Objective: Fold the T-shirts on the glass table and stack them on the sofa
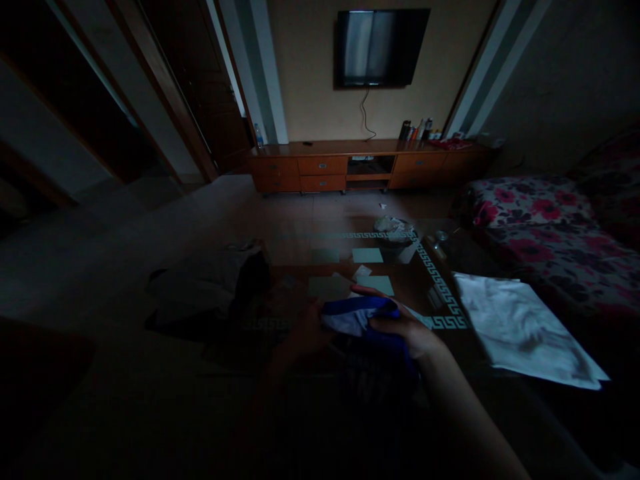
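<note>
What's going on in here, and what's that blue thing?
Someone is holding a blue cloth over a glass-topped table. The right hand grips it; the left hand is at its other side, too dim to tell how firmly it holds. A white cloth lies flat off to the right.

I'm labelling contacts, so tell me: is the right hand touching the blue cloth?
Touching. The head view shows the right hand with its thumb lying across the blue cloth.
</note>
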`<control>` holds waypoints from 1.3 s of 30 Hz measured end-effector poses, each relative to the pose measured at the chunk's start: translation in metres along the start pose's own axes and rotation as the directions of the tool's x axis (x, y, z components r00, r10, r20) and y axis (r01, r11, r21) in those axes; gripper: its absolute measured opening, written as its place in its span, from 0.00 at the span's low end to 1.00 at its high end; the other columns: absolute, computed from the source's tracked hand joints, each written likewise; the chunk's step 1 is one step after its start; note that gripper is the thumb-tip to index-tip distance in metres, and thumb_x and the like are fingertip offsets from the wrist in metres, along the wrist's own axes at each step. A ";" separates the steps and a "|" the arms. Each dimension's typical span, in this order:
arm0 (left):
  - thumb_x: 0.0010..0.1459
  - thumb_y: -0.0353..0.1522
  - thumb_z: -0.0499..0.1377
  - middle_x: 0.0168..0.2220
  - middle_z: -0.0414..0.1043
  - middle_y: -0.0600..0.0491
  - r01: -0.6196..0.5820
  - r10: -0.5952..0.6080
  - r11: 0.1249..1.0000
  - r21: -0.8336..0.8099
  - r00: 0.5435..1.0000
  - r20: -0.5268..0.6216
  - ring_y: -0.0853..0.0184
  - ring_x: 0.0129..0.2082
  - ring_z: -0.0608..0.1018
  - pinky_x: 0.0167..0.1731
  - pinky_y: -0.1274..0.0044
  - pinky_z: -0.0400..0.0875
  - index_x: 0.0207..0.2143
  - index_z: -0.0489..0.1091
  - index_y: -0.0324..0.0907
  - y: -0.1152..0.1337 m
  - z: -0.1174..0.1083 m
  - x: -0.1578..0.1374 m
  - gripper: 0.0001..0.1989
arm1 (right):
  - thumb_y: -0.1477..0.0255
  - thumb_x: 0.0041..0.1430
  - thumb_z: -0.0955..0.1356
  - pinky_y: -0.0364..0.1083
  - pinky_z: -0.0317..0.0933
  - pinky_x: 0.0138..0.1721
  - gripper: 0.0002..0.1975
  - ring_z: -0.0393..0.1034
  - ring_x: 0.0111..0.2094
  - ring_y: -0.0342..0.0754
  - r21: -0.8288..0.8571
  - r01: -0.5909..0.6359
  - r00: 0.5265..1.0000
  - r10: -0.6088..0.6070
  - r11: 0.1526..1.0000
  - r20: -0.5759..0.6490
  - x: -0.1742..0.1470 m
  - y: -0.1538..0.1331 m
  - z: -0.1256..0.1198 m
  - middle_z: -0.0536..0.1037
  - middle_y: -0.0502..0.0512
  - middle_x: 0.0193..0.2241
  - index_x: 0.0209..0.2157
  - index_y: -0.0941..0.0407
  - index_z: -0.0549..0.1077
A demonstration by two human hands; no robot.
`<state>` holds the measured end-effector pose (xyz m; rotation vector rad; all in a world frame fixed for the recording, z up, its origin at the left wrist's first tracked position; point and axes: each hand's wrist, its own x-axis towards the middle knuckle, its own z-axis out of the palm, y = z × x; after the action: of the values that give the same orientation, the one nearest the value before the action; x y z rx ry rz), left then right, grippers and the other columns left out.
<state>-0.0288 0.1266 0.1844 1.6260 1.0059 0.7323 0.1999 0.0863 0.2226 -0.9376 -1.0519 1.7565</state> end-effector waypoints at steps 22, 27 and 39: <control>0.42 0.23 0.55 0.27 0.67 0.59 -0.014 0.072 0.934 0.358 0.986 -0.148 0.67 0.30 0.71 0.31 0.77 0.61 0.30 0.63 0.44 -0.011 -0.029 -0.001 0.11 | 0.53 0.53 0.74 0.42 0.57 0.29 0.18 0.63 0.26 0.43 -0.214 0.142 0.782 -0.242 0.966 -0.574 0.019 0.023 -0.066 0.73 0.45 0.25 0.32 0.54 0.74; 0.45 0.21 0.54 0.37 0.79 0.50 0.081 -0.016 0.877 0.474 0.990 -0.140 0.60 0.40 0.79 0.43 0.73 0.68 0.38 0.72 0.43 -0.021 -0.040 0.002 0.18 | 0.53 0.58 0.71 0.42 0.56 0.27 0.18 0.61 0.25 0.43 -0.373 0.068 0.884 -0.228 0.926 -0.407 0.011 0.011 -0.056 0.70 0.46 0.24 0.31 0.54 0.72; 0.58 0.37 0.56 0.32 0.78 0.53 0.271 -0.021 0.871 0.410 0.854 -0.520 0.63 0.33 0.78 0.36 0.76 0.69 0.35 0.78 0.40 -0.008 -0.071 0.002 0.13 | 0.61 0.44 0.78 0.48 0.68 0.38 0.23 0.75 0.37 0.53 -0.686 -0.084 0.996 0.041 0.723 -0.078 -0.009 0.004 -0.087 0.83 0.53 0.36 0.43 0.54 0.81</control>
<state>-0.0900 0.1605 0.1963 1.7710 1.7887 0.8717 0.2799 0.1002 0.1889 -1.4781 -1.7095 1.3647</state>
